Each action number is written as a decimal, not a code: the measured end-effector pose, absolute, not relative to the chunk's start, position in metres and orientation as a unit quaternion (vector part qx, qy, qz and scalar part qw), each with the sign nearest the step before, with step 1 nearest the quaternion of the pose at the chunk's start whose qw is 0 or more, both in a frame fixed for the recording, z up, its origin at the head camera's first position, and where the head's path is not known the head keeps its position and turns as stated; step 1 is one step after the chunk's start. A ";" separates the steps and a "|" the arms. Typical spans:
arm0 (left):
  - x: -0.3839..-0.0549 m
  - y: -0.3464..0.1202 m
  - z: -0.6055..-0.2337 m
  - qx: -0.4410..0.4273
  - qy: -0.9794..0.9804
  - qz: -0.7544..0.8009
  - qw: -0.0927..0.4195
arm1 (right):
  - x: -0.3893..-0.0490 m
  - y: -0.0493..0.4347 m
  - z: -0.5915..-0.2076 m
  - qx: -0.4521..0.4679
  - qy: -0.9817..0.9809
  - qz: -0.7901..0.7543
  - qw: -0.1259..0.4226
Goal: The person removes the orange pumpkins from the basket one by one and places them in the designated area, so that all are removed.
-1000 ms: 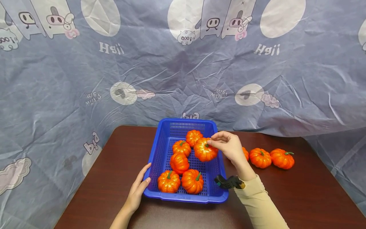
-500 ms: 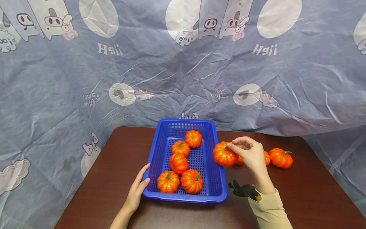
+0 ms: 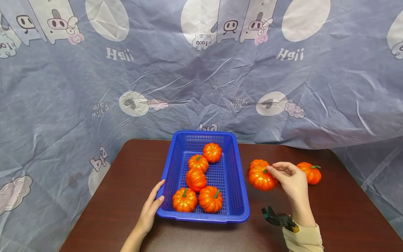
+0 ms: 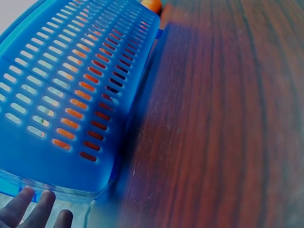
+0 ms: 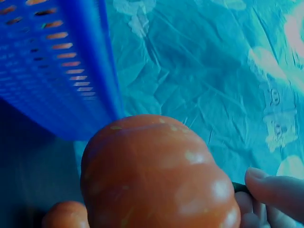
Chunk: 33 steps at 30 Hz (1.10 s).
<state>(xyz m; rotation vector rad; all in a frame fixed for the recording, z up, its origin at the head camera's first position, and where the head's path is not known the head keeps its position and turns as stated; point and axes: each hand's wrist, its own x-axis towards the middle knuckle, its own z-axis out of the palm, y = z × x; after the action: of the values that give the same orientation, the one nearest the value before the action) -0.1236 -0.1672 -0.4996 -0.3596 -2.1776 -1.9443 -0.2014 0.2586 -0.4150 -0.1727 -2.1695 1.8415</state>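
Note:
My right hand (image 3: 294, 183) pinches the green stem of a small orange pumpkin (image 3: 262, 178) to the right of the blue basket (image 3: 245, 196). In the right wrist view that pumpkin (image 5: 159, 175) fills the lower middle, its stem between thumb and fingers. My left hand (image 3: 150, 210) rests against the basket's left side near the front corner, fingers fairly straight. In the left wrist view its fingertips (image 4: 45, 199) touch the basket's edge. Several pumpkins lie in the basket, among them one at the back (image 3: 212, 152) and one at the front right (image 3: 210, 199).
Behind the held pumpkin sits another pumpkin (image 3: 259, 163), partly hidden. One more pumpkin (image 3: 310, 173) lies beyond my right hand. They stand on a dark brown table (image 3: 126, 175). A printed grey-blue cloth (image 3: 189, 84) hangs behind its far edge.
My right hand has carried the pinched pumpkin from above the basket, out over its right rim, to the right and lower. My left hand stays at the basket's side.

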 end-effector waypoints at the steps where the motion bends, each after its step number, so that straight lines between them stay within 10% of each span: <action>1: -0.124 -0.167 -0.500 -0.123 -0.736 -0.658 0.101 | -0.202 0.261 -0.418 -0.072 -0.758 0.632 0.143; 14: -0.124 -0.167 -0.500 -0.119 -0.735 -0.660 0.095 | -0.210 0.295 -0.481 -0.069 -0.776 0.620 0.093; 33: -0.123 -0.167 -0.500 -0.123 -0.735 -0.659 0.101 | -0.195 0.278 -0.457 -0.108 -0.774 0.623 0.028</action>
<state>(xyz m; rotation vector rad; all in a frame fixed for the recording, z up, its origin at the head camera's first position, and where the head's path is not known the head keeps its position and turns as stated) -0.1231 -0.1667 -0.5002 -0.3620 -2.1722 -1.9452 -0.1947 0.2780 -0.4573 -0.3325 -2.3899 1.9219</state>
